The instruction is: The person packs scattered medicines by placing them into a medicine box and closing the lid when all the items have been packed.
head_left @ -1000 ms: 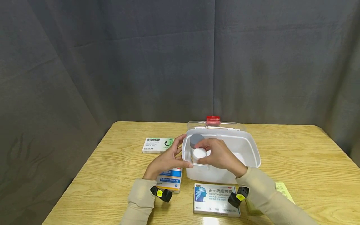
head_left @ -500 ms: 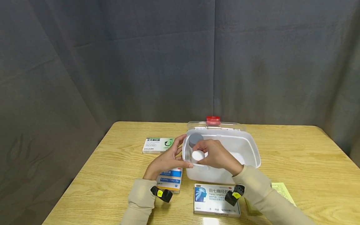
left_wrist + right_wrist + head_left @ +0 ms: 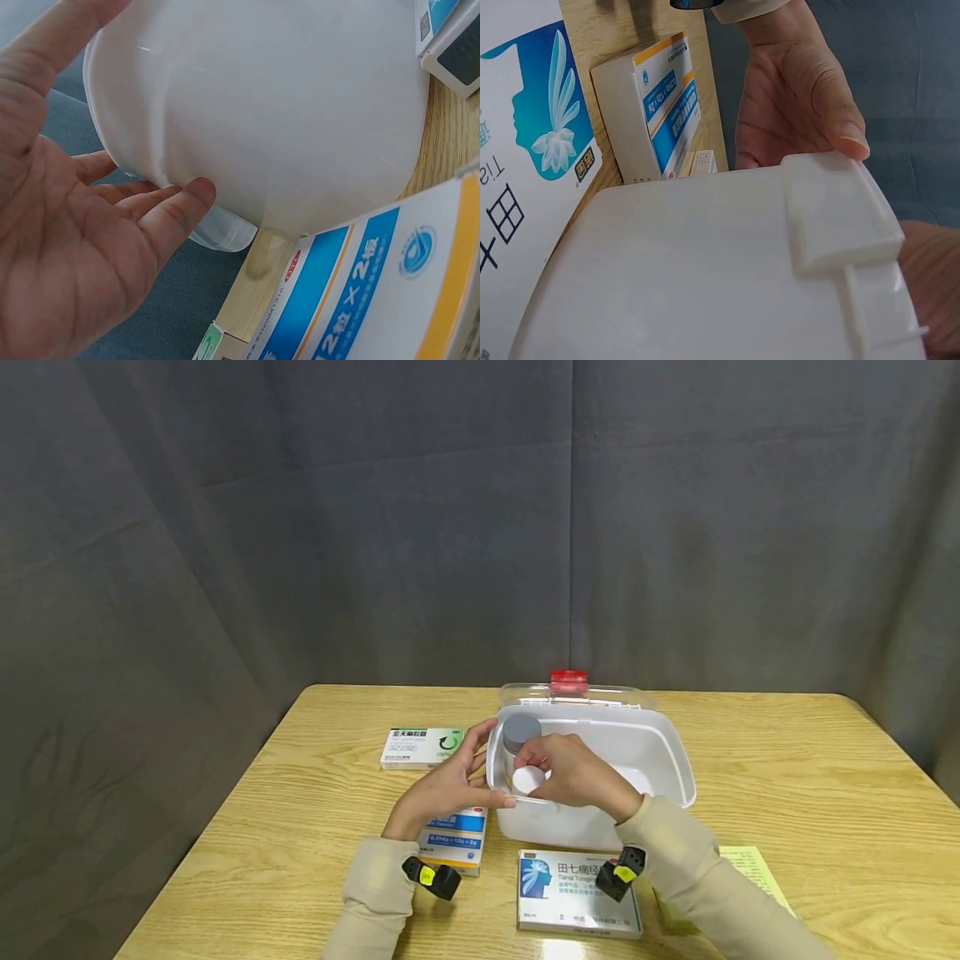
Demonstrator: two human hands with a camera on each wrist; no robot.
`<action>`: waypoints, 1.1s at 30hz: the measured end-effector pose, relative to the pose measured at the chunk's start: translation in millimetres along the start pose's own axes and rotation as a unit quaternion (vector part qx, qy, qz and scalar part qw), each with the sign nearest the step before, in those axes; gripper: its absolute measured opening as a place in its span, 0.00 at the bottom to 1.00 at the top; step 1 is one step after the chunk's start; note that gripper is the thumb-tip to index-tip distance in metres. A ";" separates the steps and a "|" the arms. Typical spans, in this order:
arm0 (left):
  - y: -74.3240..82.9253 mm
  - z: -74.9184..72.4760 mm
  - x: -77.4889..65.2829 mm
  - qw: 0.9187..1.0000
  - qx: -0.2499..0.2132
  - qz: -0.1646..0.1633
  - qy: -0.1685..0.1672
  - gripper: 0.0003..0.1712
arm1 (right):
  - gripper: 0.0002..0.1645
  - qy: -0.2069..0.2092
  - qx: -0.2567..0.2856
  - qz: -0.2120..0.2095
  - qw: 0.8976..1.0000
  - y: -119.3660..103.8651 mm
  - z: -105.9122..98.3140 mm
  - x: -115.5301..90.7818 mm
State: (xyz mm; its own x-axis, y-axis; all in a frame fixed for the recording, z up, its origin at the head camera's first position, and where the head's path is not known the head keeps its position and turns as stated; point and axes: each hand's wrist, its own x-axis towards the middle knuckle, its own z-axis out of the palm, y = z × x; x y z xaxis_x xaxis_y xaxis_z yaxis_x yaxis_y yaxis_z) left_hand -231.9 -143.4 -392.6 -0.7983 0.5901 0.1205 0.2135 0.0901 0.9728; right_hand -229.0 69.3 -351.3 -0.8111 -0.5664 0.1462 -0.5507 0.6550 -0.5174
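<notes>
Our right hand (image 3: pixel 581 774) pinches the white bottle (image 3: pixel 528 778) near its top, inside the box (image 3: pixel 562 824), just beside the grey-capped jar (image 3: pixel 521 727). Our left hand (image 3: pixel 450 785) lays extended fingers along the box's end, thumb at the rim. We judge the bottle light, stiff and smooth, best held round its top. We cannot see its base; box wall and fingers hide it.

We see a white bin (image 3: pixel 585 827) with a red latch (image 3: pixel 568 682), a grey lid (image 3: pixel 521 728) inside it at left, a white lid (image 3: pixel 528 781) nearer, a white carton (image 3: pixel 454 841) banded blue and orange, a yellowish wood-grained bench (image 3: pixel 787 760) and dark grey cloth (image 3: pixel 450 543).
</notes>
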 end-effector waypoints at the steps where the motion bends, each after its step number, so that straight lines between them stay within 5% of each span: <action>1: 0.2 0.1 0.0 1.000 0.001 0.000 0.000 0.61 | 0.17 -0.002 0.002 -0.001 1.000 0.0 -0.5 -0.3; 15: -2.0 0.3 -1.0 1.000 0.017 -0.006 0.004 0.61 | 0.19 0.008 0.037 -0.013 0.999 -3.2 -4.8 -6.2; 33: -1.3 -2.5 -1.3 1.000 0.004 0.005 0.000 0.60 | 0.21 0.114 0.104 -0.045 0.987 -0.6 -10.9 -23.6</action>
State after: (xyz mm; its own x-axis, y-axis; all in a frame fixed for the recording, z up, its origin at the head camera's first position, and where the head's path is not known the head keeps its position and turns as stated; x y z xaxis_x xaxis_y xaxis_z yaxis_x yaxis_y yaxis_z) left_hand -232.5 -146.2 -393.5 -0.7961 0.5912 0.1294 0.2250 0.0905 0.9702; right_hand -211.7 87.6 -345.2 -0.7968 -0.4753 0.3731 -0.5896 0.4761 -0.6525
